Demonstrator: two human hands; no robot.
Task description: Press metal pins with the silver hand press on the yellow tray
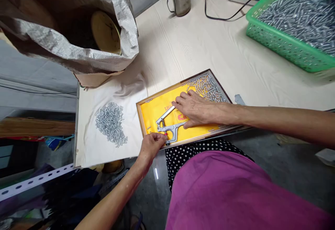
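In the head view, a shallow tray point(141, 120) sits at the near edge of a pale table point(167, 48), and clock times here go round from its middle. A yellow sheet point(153, 113) lines the tray. The gray pliers point(171, 128) are at 7 o'clock in the tray, with their nose close to the near rim. The right hand point(195, 109) comes in from 3 o'clock and is closed around the handles, its thumb on the lower one. The left hand point(154, 142) is at 7 o'clock, with thumb and finger pinched together at the nose, by a small red bit point(165, 134); I cannot tell if the pinch holds anything. Shiny metal pins point(206, 87) fill the tray's corner at 2 o'clock. At 9 o'clock, a heap of small metal bits point(110, 121) lies on a white cloth point(134, 90). A big open bag point(125, 48) stands at 10 o'clock, a metal mug point(181, 1) with a lid at 12, and a green basket point(288, 50) full of metal pieces point(300, 17) at 2 o'clock
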